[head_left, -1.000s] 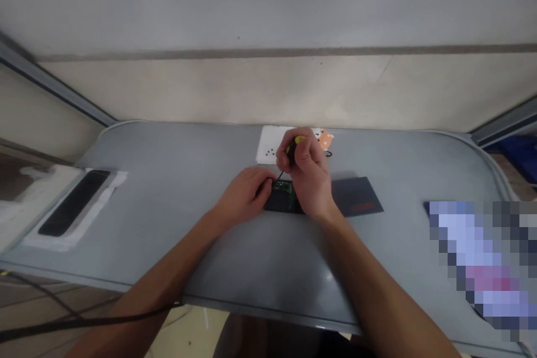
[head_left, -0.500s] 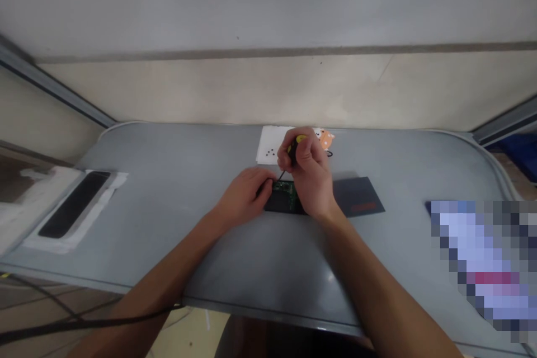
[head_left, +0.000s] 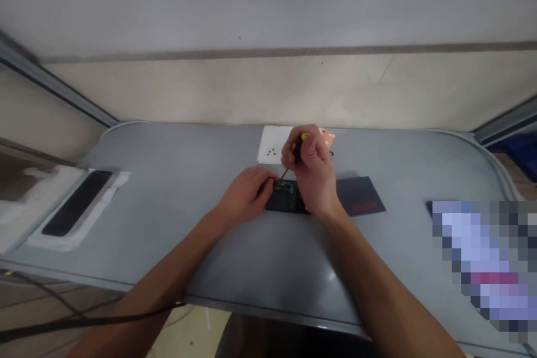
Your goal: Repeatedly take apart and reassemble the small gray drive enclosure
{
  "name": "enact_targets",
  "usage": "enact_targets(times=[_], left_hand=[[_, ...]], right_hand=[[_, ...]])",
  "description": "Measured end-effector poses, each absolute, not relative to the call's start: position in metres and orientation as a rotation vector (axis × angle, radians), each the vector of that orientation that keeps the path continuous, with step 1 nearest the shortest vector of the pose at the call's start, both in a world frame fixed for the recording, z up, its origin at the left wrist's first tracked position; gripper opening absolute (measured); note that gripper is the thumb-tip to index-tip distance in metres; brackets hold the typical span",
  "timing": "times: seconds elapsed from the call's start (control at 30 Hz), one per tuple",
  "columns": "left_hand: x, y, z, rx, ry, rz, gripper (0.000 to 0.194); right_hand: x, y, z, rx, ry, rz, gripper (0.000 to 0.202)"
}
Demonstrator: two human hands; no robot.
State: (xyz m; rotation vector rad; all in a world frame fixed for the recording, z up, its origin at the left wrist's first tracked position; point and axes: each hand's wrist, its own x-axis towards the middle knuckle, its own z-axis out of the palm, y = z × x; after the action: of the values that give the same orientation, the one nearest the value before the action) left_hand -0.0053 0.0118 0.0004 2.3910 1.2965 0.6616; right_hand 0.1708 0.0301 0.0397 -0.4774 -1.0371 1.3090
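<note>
My right hand (head_left: 312,165) is closed around a screwdriver (head_left: 298,147) with a black and yellow handle. Its thin shaft slants down to the upper left part of an opened device (head_left: 283,198), dark with a green circuit board showing. My left hand (head_left: 249,193) grips the device's left end, fingers on the top edge and thumb over the front. The right hand covers the device's right end. Behind it, several small dark screws (head_left: 271,151) lie on a white sheet of paper (head_left: 268,137).
A dark flat panel (head_left: 361,197) with a reddish mark lies right of the device. On the grey table's (head_left: 168,179) left side, a black phone-like slab (head_left: 78,202) rests on white paper. An orange cartoon figure (head_left: 328,137) shows behind my right hand. A blurred item (head_left: 482,263) occupies the right.
My right hand and the screwdriver have shifted slightly to the right, with the tip still at the device's upper left. My left hand keeps its hold.
</note>
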Motion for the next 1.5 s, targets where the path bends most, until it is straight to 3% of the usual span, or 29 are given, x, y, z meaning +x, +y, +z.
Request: enact_targets(times=[1.5], left_hand=[[-0.0035, 0.012, 0.003, 2.376, 1.283, 0.654, 0.025]], right_hand=[[0.1698, 0.0268, 0.0408, -0.502, -1.04, 1.332, 0.038]])
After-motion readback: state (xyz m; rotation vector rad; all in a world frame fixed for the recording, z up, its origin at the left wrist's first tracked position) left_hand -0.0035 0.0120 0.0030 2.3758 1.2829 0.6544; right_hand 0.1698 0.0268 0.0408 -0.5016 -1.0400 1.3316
